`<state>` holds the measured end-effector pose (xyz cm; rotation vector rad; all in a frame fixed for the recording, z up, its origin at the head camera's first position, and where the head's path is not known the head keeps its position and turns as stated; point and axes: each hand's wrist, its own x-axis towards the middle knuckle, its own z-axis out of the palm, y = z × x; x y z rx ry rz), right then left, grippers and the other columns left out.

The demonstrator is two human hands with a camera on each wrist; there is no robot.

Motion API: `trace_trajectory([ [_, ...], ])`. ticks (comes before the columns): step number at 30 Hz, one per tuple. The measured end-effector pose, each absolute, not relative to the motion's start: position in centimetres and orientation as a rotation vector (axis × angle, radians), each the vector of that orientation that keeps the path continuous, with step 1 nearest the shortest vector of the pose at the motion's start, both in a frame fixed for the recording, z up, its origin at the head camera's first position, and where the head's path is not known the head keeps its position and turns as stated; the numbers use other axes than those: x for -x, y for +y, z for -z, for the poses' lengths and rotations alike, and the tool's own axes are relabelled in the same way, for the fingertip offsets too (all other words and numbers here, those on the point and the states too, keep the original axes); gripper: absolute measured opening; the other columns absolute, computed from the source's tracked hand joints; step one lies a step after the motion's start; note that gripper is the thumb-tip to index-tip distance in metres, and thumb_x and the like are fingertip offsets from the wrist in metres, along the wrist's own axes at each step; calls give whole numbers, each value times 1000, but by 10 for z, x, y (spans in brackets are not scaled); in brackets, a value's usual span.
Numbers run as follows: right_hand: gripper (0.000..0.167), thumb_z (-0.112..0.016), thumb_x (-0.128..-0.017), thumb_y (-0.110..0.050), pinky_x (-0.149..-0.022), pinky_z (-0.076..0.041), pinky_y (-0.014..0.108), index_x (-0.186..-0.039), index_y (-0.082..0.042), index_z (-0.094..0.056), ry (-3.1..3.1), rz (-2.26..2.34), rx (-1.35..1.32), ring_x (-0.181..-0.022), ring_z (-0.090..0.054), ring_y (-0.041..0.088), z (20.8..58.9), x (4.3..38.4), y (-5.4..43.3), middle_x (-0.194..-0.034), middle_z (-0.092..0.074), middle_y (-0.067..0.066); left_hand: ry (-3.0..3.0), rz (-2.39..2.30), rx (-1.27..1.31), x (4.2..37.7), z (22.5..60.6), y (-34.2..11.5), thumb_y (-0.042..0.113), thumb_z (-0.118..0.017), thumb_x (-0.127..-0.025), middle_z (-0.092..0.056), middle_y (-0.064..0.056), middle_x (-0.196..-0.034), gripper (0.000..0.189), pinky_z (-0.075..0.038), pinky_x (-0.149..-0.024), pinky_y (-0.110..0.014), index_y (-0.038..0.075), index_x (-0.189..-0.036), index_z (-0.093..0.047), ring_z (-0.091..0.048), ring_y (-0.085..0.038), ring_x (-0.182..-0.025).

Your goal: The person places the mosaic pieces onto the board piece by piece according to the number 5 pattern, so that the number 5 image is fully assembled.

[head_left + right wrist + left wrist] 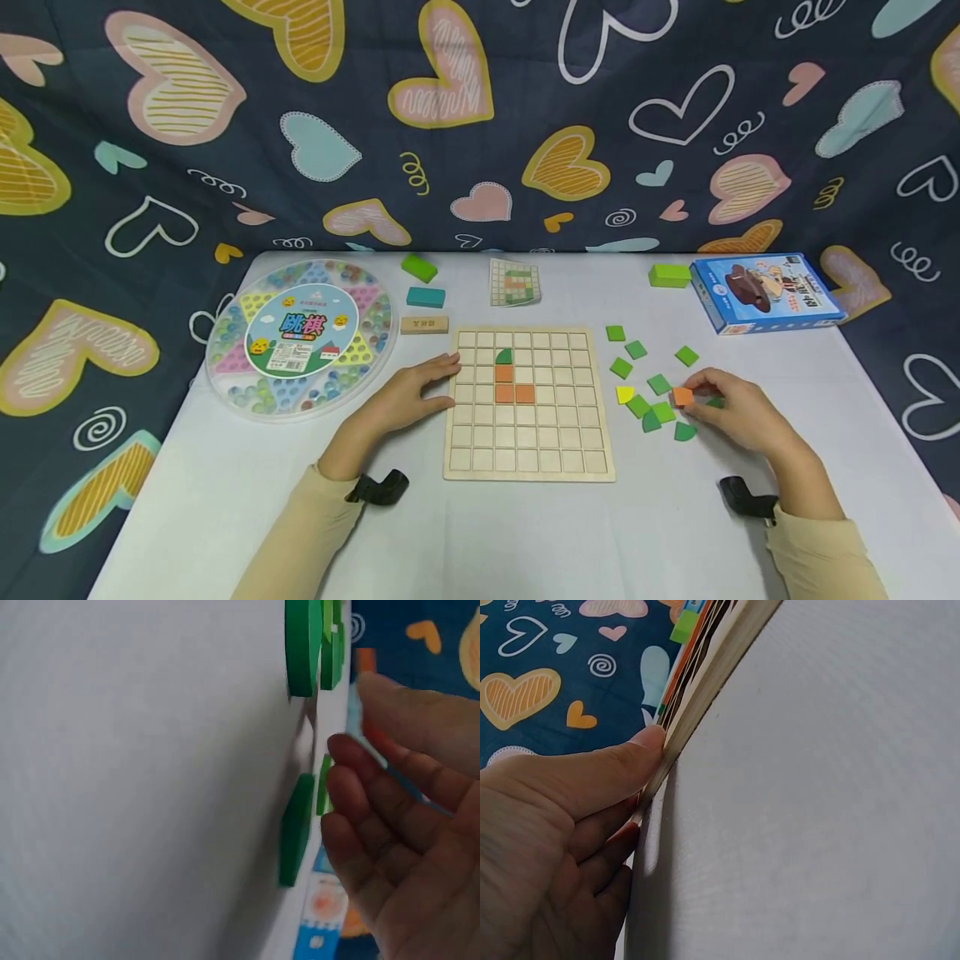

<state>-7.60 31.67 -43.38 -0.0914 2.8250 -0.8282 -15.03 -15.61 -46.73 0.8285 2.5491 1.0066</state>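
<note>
My left hand [408, 393] lies against the left edge of a square wooden grid board [532, 458], its thumb and fingers spread and touching the rim. On the board are a dark green quarter-round tile [504, 357] and several orange square tiles [504, 393] in an L below it. To the right of the board, my right hand [738, 408] pinches an orange square tile [682, 397] between thumb and fingertip. In the right wrist view the tile [366, 660] stands up beyond the thumb. Dark green rounded tiles [298, 832] lie beneath that hand.
Loose green tiles [621, 367] and a yellow tile [625, 395] lie right of the board. Behind it are a pattern card [514, 283], wooden blocks [425, 297] and a green block [670, 276]. A blue box [765, 292] stands back right, a round marble-game case [300, 333] left.
</note>
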Motion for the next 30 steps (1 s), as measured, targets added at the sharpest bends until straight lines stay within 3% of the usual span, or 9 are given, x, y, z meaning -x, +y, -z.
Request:
trace_trajectory([
  [6,29,-68,-87,-17,-86,-52,53,-113,-5,-61,2832,902,128,-101,-61,33,424,75,292,-105,-67,13,2554,-1019,-852,150,466,-157,23,-69,-87,-37,-3,-151,56,-29,-115,-41,6,-137,-51,-31,-23,-141],
  [16,22,-73,-84,-20,-75,-54,36,-104,-13,-65,2828,995,388,-88,-62,16,429,90,231,-95,-67,-2,2555,-1033,-875,151,466,-157,24,-69,-87,-38,-3,-150,56,-30,-115,-42,5,-137,-51,-32,-24,-141],
  [30,22,-73,-84,-20,-79,-54,34,-101,-10,-65,2788,882,624,-92,-61,15,437,116,168,-99,-66,2,2542,-1042,-851,149,466,-156,23,-69,-86,-38,-3,-151,56,-29,-115,-42,6,-137,-51,-31,-23,-141],
])
